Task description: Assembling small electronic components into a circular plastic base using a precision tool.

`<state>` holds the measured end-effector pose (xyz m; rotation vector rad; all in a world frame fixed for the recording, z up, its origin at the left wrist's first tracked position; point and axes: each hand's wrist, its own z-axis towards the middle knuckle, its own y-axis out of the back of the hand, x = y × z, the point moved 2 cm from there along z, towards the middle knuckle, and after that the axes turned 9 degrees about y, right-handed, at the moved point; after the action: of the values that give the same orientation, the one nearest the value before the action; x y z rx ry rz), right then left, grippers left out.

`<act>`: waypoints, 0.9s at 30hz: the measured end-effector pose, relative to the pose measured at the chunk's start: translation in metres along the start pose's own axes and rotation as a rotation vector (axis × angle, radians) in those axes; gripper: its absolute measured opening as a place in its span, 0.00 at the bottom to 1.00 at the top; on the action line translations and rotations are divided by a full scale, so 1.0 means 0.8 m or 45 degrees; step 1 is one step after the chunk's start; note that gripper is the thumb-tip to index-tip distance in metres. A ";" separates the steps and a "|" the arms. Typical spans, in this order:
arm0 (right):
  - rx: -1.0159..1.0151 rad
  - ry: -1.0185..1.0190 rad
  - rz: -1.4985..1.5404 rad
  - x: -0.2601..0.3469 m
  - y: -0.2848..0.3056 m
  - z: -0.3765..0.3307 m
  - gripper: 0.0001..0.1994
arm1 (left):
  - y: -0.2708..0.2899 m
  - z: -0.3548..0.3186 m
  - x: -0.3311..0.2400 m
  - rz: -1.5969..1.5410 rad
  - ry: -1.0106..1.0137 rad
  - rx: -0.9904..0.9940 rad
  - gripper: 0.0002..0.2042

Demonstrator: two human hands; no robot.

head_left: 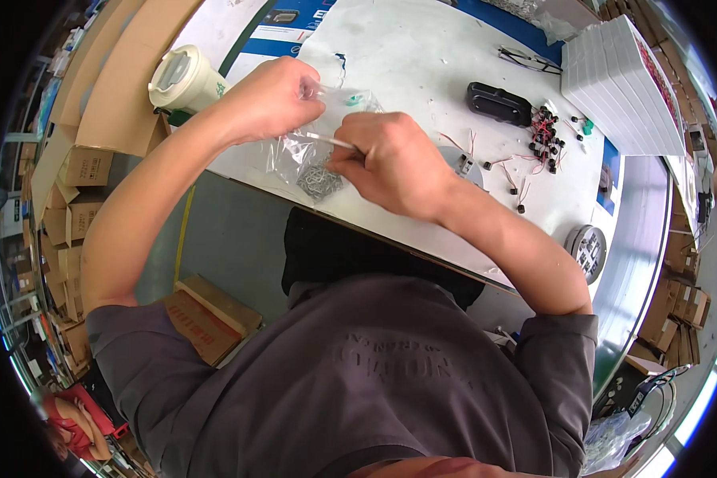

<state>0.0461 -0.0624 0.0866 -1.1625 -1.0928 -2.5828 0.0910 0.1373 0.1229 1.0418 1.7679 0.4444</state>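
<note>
My left hand pinches the upper part of a clear plastic bag over the table's near edge. A heap of small silvery metal pieces lies in the bottom of the bag. My right hand is closed around a thin, silvery, strip-like tool, whose end points left across the bag toward my left hand. Its kind cannot be made out, as my fingers cover the rest. Whether the tool's end is inside the bag or in front of it is unclear.
A lidded cream cup stands left of my left wrist. On the white table lie a black oblong case, small black parts with red wires and glasses. Stacked white trays and a round grey container are at the right.
</note>
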 end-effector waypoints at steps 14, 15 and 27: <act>-0.010 -0.511 -0.107 -0.025 0.110 -0.004 0.12 | -0.013 0.015 0.041 -0.741 -0.241 -0.135 0.09; -0.027 -0.549 -0.281 -0.037 0.134 -0.008 0.14 | -0.022 0.017 0.040 -0.916 -0.237 -0.102 0.11; 0.074 -0.875 -0.689 -0.133 0.218 -0.079 0.32 | -0.051 0.022 0.075 -1.532 -0.481 0.184 0.15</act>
<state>0.1457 -0.2516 0.0848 -2.0667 -1.8114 -2.5025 0.0805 0.1601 0.0531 0.0047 1.7462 -0.5956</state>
